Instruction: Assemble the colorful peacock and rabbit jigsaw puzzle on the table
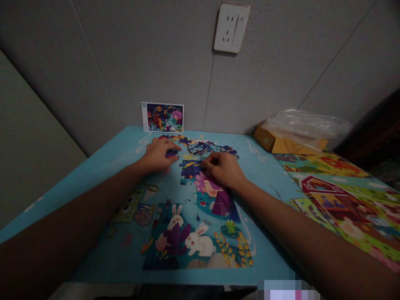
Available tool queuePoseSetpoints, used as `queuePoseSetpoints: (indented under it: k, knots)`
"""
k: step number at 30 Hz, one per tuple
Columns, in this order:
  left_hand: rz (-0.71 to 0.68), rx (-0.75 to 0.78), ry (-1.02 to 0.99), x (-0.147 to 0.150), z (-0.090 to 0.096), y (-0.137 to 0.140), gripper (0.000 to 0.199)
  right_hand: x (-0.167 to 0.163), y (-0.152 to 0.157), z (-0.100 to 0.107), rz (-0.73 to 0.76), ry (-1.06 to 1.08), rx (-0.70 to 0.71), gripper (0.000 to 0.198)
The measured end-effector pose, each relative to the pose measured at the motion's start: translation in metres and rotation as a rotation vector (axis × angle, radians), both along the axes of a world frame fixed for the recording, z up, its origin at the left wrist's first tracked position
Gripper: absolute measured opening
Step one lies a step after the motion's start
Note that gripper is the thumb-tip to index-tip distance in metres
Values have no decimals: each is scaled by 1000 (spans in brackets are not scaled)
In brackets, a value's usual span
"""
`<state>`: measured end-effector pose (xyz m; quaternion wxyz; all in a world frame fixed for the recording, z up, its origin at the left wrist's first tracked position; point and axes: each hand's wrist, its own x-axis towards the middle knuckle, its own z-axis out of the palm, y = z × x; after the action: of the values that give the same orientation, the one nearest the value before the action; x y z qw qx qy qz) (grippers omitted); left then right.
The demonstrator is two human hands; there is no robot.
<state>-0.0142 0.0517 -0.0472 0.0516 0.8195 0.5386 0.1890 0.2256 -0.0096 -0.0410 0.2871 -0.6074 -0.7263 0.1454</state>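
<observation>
A partly joined jigsaw puzzle point(200, 246) lies on the blue tabletop, showing white rabbits, a frog and yellow plants. Its upper right part bears a purple figure, and a dark blue joined section point(190, 170) sits at its top. My right hand point(223, 166) is at that section's right edge, thumb and forefinger pinched on a puzzle piece mostly hidden by the fingers. My left hand point(158, 154) rests to the left, thumb and forefinger apart, beside loose dark pieces. Behind both hands is a heap of loose puzzle pieces point(200, 147), some face down.
A picture card point(164, 117) of the scene leans on the wall at the back. To the right stand a yellow box point(293, 146) with a clear plastic bag point(308, 123) on it and another colourful farm puzzle point(353, 200). A socket plate point(231, 28) is on the wall.
</observation>
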Motion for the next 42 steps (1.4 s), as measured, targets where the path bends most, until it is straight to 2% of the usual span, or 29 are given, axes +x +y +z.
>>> queuePoseSetpoints:
  k: [3, 9, 17, 21, 24, 26, 29, 31, 34, 37, 39, 42]
  knots:
    - [-109, -48, 0, -3, -4, 4, 44, 9, 7, 0, -89, -26, 56, 17]
    - [-179, -3, -103, -10, -10, 15, 40, 17, 13, 1, -160, -73, 49, 19]
    - [-208, 106, -124, -6, -8, 11, 32, 14, 10, 0, -93, -204, -49, 22]
    - [-245, 184, -138, -2, -4, 6, 30, 3, 1, 1, -108, -394, 0, 27]
    - [-299, 238, -147, -1, -3, 3, 32, -11, 2, 5, -51, -554, 15, 25]
    - [-310, 269, -149, 0, -3, 1, 34, -20, 8, 8, -57, -588, 13, 24]
    - [-310, 283, -157, 0, -3, 0, 34, -26, 22, 8, -156, -534, 80, 30]
    - [-308, 271, -155, 1, -3, -1, 34, -25, 30, 5, -188, -462, 200, 35]
    - [-278, 213, -115, 2, -3, -2, 34, -19, 40, -4, -115, -394, 363, 41]
    - [-250, 96, -34, 3, -4, -5, 36, -14, 46, -12, 27, -382, 298, 50]
    - [-244, 12, 22, 4, -4, -7, 38, -13, 47, -14, 87, -363, 223, 43]
    - [-239, -63, 62, 3, -4, -9, 40, -14, 48, -13, 125, -330, 202, 37]
